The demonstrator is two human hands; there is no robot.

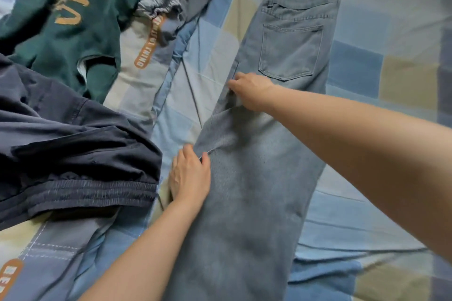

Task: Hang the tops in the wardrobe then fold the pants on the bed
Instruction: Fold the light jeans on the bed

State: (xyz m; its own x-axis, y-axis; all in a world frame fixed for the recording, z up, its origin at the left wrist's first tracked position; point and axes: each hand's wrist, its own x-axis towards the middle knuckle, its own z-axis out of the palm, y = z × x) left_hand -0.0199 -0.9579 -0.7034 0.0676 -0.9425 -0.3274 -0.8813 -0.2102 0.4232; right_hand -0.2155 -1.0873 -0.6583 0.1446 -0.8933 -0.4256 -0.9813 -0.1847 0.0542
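Observation:
Light blue jeans (259, 178) lie lengthwise on the bed, folded leg on leg, with a back pocket facing up at the far end. My left hand (189, 175) pinches the jeans' left edge near the crotch seam. My right hand (249, 90) reaches across and grips the same edge higher up, just below the back pocket. Dark navy pants (68, 154) with an elastic waistband lie bunched at the left. A dark green top (73, 19) with orange print lies at the far left.
The bed (367, 76) is covered by a checked sheet in blue, beige and grey. A grey striped garment (159, 5) is crumpled beyond the green top. A folded quilt (139, 61) with orange labels runs between the clothes pile and the jeans.

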